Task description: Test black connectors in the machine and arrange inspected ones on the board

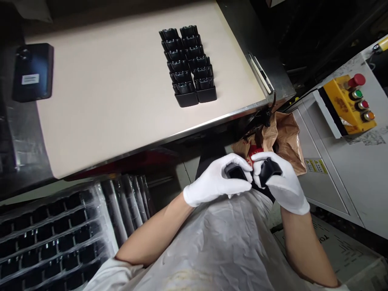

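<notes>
Both hands wear white gloves and are held over my lap, in front of the table edge. My left hand [222,178] is closed around a black plastic part [237,173], a small hollow box shape. In my right hand [283,182] is another black plastic part [269,171], gripped between thumb and fingers. The two parts are close together but apart. On the table, two rows of similar black parts [186,99] stand side by side, their notched rims showing.
A phone [33,72] lies at the table's left edge. Pens [261,74] rest at the right edge. Plastic trays of black parts [54,238] stand at lower left. A brown paper bag [287,135] and a yellow button box [348,105] are on the right.
</notes>
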Motion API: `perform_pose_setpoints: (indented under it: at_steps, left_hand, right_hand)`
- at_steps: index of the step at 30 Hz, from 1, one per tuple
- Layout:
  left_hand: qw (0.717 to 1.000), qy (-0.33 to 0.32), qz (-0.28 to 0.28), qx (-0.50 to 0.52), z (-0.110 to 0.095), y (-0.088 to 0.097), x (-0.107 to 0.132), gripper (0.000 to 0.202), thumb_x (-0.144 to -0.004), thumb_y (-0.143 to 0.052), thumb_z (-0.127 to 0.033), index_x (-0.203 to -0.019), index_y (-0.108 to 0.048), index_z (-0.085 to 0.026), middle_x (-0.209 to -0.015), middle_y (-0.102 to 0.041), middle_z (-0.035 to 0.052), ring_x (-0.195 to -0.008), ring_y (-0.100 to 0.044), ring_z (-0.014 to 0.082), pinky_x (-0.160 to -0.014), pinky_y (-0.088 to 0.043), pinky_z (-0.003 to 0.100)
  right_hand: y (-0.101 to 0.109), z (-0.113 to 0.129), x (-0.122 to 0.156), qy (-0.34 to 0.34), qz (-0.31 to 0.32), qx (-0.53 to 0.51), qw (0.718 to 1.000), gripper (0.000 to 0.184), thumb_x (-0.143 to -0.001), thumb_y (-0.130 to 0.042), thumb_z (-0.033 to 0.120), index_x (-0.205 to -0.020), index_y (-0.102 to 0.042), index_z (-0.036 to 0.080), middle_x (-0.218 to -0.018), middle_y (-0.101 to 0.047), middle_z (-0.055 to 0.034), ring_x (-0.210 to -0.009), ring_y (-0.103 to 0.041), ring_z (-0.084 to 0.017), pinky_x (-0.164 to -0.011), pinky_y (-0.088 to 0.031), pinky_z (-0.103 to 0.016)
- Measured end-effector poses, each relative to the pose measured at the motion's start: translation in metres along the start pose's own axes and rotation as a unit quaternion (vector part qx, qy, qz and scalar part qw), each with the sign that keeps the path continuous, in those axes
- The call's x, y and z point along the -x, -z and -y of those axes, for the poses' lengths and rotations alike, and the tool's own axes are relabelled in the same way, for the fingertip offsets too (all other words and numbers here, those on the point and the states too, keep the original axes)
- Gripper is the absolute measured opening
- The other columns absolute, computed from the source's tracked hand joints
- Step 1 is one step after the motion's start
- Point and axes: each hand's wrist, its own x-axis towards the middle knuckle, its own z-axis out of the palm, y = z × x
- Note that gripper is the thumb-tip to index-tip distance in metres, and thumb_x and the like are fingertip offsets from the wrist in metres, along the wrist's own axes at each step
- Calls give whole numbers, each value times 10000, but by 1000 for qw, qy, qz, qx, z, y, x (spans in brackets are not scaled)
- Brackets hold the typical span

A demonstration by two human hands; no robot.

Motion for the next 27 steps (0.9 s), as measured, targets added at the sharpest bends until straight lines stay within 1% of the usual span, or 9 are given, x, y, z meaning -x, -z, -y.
perform_pose_setpoints:
  at_steps: [2, 4, 7, 11, 13, 15, 18, 20, 27]
  left_hand:
    - [995, 28, -2, 94, 5, 1, -1, 468, -719, -940, -371, -1011, -647, -151, -916, -732, 60, -568, -628, 115, -436, -449, 200]
    - [989, 27, -10, 143, 12, 2, -1, 552, -658, -977, -439, -993, -652, -145, -932, -737, 75, -565, -646, 133, -404, -426, 195]
    - [991, 28, -24, 128, 21, 3, 3, 558, -578, -1026, -314, -970, -664, -149, -915, -737, 57, -585, -658, 131, -456, -475, 200]
    - [996, 15, -32, 86, 31, 5, 11, 541, -586, -996, -108, -1011, -667, -169, -944, -746, 45, -723, -711, 144, -679, -587, 260]
    - [994, -5, -33, 100, 33, 5, 15, 512, -624, -976, -98, -1012, -650, -171, -970, -748, 52, -760, -726, 158, -751, -613, 311]
    - [990, -38, -30, 132, 33, 4, 18, 494, -643, -966, -99, -988, -622, -173, -968, -742, 42, -771, -737, 170, -800, -630, 365]
    - [979, -88, -24, 185, 29, 3, 20, 491, -657, -945, -54, -960, -581, -182, -987, -730, 13, -803, -752, 168, -832, -637, 376]
    - [972, -104, -13, 209, 27, 3, 22, 488, -671, -925, -16, -968, -576, -186, -1023, -730, 9, -829, -757, 156, -819, -635, 340]
    - [966, -133, 6, 222, 26, 9, 26, 490, -692, -870, 74, -999, -591, -187, -1074, -725, 14, -903, -762, 152, -848, -639, 316]
  right_hand:
    - [1, -15, 0, -40, 2, -124, 991, 396, -804, -734, 251, -1198, -708, 227, -835, -630, 8, -587, -540, -112, -512, -404, -259]
    - [-2, -26, 3, -74, -11, -189, 979, 400, -825, -775, 308, -1207, -694, 221, -813, -611, 20, -525, -493, -82, -479, -356, -241]
    - [-11, -32, 8, -97, -36, -226, 969, 445, -840, -825, 400, -1219, -668, 229, -760, -583, 40, -478, -442, -55, -459, -319, -220]
    - [-25, -23, 16, -83, -57, -208, 973, 538, -814, -859, 528, -1225, -637, 261, -760, -599, 45, -460, -453, -54, -439, -319, -209]
    - [-31, -16, 19, -69, -71, -173, 980, 509, -843, -824, 562, -1218, -640, 272, -818, -653, 19, -518, -540, -88, -468, -406, -231]
    - [-35, -10, 22, -49, -87, -132, 986, 470, -859, -816, 549, -1205, -658, 274, -928, -711, -16, -674, -652, -142, -579, -536, -281]
    - [-39, -5, 26, -13, -104, -74, 992, 424, -847, -851, 473, -1187, -692, 276, -1064, -751, -39, -927, -718, -195, -802, -620, -341]
    - [-42, -3, 28, 4, -108, -49, 993, 383, -856, -849, 439, -1173, -709, 275, -1094, -759, -43, -982, -723, -198, -868, -622, -348]
    - [-52, -3, 26, 27, -108, -82, 990, 322, -869, -840, 385, -1156, -732, 288, -1129, -773, -53, -966, -736, -193, -853, -637, -347]
